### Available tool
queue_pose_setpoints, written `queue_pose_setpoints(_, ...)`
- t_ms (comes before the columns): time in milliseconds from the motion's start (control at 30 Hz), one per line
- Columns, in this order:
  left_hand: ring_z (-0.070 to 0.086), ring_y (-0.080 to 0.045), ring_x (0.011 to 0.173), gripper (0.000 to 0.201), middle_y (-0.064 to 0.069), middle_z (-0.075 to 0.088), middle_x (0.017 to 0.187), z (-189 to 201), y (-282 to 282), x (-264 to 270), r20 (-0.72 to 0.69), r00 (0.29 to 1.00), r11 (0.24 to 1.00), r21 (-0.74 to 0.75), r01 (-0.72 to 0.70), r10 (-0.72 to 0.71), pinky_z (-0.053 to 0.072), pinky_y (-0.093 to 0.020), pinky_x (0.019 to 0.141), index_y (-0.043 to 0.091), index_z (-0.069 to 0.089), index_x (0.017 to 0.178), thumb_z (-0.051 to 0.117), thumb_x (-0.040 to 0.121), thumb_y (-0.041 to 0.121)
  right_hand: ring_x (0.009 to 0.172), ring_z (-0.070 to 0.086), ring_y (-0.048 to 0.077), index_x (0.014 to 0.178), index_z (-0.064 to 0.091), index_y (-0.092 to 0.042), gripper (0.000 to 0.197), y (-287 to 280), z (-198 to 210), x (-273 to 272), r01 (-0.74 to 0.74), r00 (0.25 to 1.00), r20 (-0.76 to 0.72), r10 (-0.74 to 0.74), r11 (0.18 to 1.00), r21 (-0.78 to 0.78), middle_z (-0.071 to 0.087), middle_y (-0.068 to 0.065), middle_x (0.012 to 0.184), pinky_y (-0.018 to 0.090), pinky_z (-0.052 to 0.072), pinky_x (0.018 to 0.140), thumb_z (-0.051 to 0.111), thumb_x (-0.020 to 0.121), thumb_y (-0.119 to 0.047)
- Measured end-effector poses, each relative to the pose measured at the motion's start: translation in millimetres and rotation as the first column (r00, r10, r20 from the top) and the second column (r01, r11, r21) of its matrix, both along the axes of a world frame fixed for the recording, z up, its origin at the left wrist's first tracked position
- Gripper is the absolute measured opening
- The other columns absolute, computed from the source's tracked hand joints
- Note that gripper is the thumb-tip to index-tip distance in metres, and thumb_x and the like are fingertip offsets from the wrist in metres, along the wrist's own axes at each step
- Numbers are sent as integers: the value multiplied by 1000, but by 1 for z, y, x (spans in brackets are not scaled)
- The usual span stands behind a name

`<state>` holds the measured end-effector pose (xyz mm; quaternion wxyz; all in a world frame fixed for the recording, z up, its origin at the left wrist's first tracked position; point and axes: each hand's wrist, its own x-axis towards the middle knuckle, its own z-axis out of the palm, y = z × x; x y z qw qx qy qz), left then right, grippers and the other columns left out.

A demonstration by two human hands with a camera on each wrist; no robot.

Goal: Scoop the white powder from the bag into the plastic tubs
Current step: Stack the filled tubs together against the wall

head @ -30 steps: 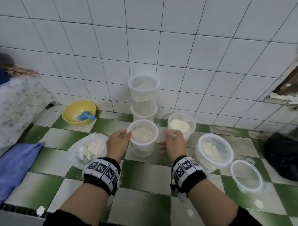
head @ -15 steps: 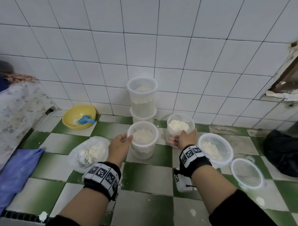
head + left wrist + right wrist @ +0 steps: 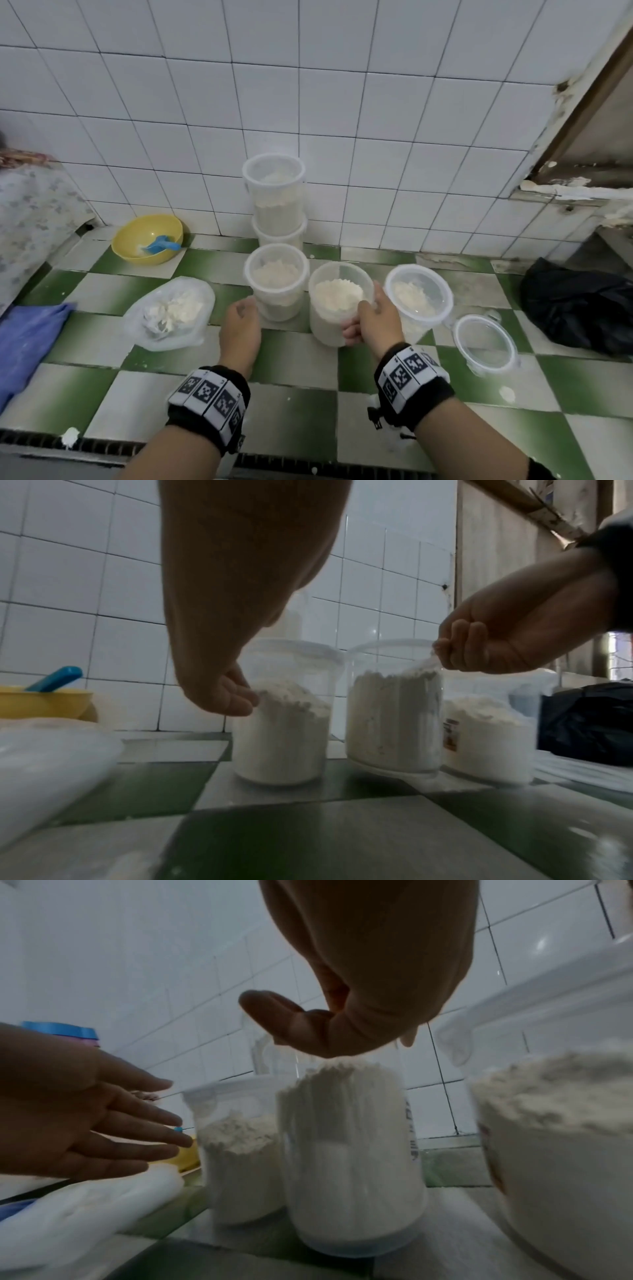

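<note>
Fingers and thumb of the right hand [image 3: 375, 317] pinch the rim of a clear plastic tub [image 3: 337, 301] nearly full of white powder, its base tilted slightly off the green-and-white tiled counter [image 3: 294, 407] in the left wrist view. Half a second ago this hand was only reaching that tub farther back near the wall; now the tub sits forward, just beside the tub in front of the left hand. I judge filled tubs are being rearranged, not scooped into at this moment.

The left hand [image 3: 241, 325] is spread with relaxed fingers just beside the second filled tub [image 3: 275, 281]; whether it touches the wall I cannot tell. It gripped that rim a second ago.

The bag of powder [image 3: 169, 313] lies open to the left. A blue scoop [image 3: 161, 244] rests in the yellow bowl [image 3: 147, 240], untouched. A wide tub [image 3: 418, 298] stands right, its lid [image 3: 484, 342] beside it. Two stacked tubs [image 3: 275, 202] stand against the wall; their fill is hard to judge. A black bag [image 3: 579, 305] is cut off at the right edge.
</note>
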<state>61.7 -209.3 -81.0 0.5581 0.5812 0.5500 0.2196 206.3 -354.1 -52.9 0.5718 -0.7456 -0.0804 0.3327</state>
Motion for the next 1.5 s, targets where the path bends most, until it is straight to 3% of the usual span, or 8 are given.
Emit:
queue_pose_setpoints(133,49,-26,118,41,-5,53,127,-4,-46,2,-63,996,998,-16,58,-59,38,-42,104,14,52,127,38,102,43,43,50,17,148,20,-32,59,-44,3,-8,-119,992,-29,119,993,11,59,15,61,26,46,42,33,97,-6)
queue_pose_setpoints(333,59,-16,115,36,6,68,120,2,-114,22,213,929,949,-19,315,-304,43,-41,104,30,66,119,38,103,45,38,50,18,145,28,-33,59,-116,0,1,-267,963,19,267,964,9,60,17,57,25,45,40,34,96,-2)
queue_pose_setpoints(533,64,-25,111,19,-1,74,109,-2,-173,54,287,917,948,-77,310,-277,46,-48,104,20,75,106,64,92,27,38,48,19,143,34,-31,55,-187,-6,34,-297,954,39,297,955,-14,61,17,58,24,42,39,36,96,-4)
queue_pose_setpoints(933,63,-25,109,22,-6,71,111,-17,-224,101,318,917,951,-115,288,-240,48,-40,100,13,69,110,67,90,23,37,46,18,134,40,-41,47,-237,-20,94,-380,924,-36,380,925,20,60,13,56,23,38,38,39,98,-11)
queue_pose_setpoints(1067,66,-19,98,21,-3,73,108,-16,-228,106,377,889,927,-159,339,-260,51,-29,79,18,68,113,58,95,24,38,47,19,128,53,-22,31,-244,-47,130,46,994,-95,-47,999,-15,57,7,54,23,41,40,45,98,-23)
queue_pose_setpoints(1167,66,-17,95,24,2,73,104,-18,-231,109,390,882,919,-176,352,-263,48,-26,72,21,67,115,51,98,27,50,51,22,136,43,-13,40,-253,-76,159,397,892,-191,-411,912,-106,55,11,68,29,47,42,45,96,-13)
queue_pose_setpoints(1300,65,-20,101,28,0,72,109,-19,-233,110,385,887,920,-184,346,-257,49,-30,80,19,65,119,48,99,28,56,57,25,140,36,-18,50,-253,-100,178,453,837,-230,-497,865,-217,55,15,75,38,55,55,51,93,-12)
queue_pose_setpoints(1500,61,-32,115,32,-10,68,121,-20,-233,111,368,892,919,-187,348,-263,44,-49,101,16,64,125,46,101,29,56,62,28,94,59,2,20,-240,-113,188,423,845,-223,-485,863,-274,61,17,66,40,56,59,64,86,-15)
